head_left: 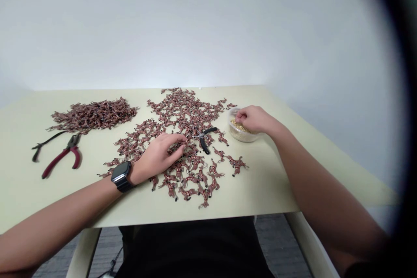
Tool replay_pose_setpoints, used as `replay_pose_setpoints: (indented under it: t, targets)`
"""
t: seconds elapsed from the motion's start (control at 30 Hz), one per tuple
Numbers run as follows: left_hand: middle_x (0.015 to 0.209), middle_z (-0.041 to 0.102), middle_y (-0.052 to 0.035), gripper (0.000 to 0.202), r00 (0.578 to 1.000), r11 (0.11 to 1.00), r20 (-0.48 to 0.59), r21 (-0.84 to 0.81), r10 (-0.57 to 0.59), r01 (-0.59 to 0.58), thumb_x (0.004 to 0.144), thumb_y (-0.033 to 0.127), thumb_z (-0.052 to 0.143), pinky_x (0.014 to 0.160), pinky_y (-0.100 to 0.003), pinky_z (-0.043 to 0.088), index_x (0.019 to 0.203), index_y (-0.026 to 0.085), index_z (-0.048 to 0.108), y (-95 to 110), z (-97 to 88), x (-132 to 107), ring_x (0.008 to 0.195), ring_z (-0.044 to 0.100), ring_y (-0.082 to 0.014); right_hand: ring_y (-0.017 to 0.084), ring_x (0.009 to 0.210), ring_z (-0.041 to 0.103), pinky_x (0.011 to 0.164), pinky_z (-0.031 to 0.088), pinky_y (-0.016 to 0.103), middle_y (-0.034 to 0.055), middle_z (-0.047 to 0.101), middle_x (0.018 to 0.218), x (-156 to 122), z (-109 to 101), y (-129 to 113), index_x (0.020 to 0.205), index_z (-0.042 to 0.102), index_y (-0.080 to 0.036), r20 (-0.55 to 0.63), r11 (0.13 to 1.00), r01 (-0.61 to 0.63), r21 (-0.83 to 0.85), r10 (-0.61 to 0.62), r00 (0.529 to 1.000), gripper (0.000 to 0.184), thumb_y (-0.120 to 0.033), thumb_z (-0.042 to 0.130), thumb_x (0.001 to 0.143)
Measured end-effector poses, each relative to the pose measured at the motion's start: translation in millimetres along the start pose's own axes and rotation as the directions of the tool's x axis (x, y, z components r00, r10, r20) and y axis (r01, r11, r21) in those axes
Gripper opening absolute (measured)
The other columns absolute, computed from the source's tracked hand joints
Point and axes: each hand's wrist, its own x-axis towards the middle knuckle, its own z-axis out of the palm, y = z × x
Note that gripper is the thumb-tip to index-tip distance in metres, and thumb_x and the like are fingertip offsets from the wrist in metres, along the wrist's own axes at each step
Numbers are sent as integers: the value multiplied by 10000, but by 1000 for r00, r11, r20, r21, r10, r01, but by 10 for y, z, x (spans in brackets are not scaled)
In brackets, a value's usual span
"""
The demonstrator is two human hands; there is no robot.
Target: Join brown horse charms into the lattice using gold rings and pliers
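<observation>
Watching from beside the desk (263, 191), I see the left hand (159, 156) lying over a wide spread of small brown horse-shaped charms (195, 171), its fingers curled down among them. Its grip looks partly closed, though I cannot tell from here whether it pinches a charm. The charms sit loosely overlapping in the middle of the desk. They look light, thin and fairly stiff, and their spindly legs seem apt to hook on one another, so the body looks like the surest place to take hold of one. The right hand (254, 119) is at the far side of a clear plastic tub (239, 134) of tiny gold-coloured bits (239, 126), its fingers reaching over the rim, and I cannot make out whether that grip holds anything. Small black-handled pliers (204, 139) lie across the charms between the two hands, somewhat in the way. Further left are a dense heap of similar charms (93, 115), red-handled pliers (61, 156) and a black-handled tool (45, 144).
</observation>
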Motion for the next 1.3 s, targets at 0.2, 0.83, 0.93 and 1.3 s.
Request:
replay_pose_setpoints:
  t: [0.2, 0.83, 0.93, 1.3]
  targets:
    - [1146, 737, -66, 264, 1000, 1000, 3, 0, -7, 7, 999, 331, 546, 897, -399, 539, 1206, 217, 664, -1, 7, 4, 1020, 668, -238, 200, 808, 649, 687, 435, 282, 57, 759, 936, 2, -4, -7, 838, 759, -200, 2, 1000, -10, 22, 10, 1000, 119, -213, 650, 793]
    - [1006, 779, -98, 251, 901, 488, 284, -766, -328, 418, 972, 409, 608, 882, -404, 604, 1076, 182, 581, 180, -15, 50, 869, 758, -209, 134, 551, 502, 498, 373, 279, 35, 631, 702, -550, -69, -801, 1011, 680, -197, -351, 853, 272, 445, -113, 930, 261, -413, 533, 987]
    - [1041, 778, -99, 271, 890, 417, 322, -796, -321, 439, 967, 426, 624, 853, -392, 617, 1087, 194, 550, 237, -13, 54, 833, 768, -204, 107, 445, 375, 392, 259, 264, -17, 540, 594, -853, 56, -1171, 959, 649, -221, -214, 744, 348, 571, -274, 938, 248, -426, 518, 1008]
    - [814, 797, -49, 298, 902, 424, 329, -801, -278, 423, 977, 424, 627, 736, -310, 620, 1150, 201, 530, 376, -17, 29, 776, 781, -198, 88, 513, 426, 569, 361, 252, -60, 517, 615, -1017, 430, -1435, 1027, 608, -186, -420, 694, 688, 212, -571, 705, 117, -251, 511, 1014]
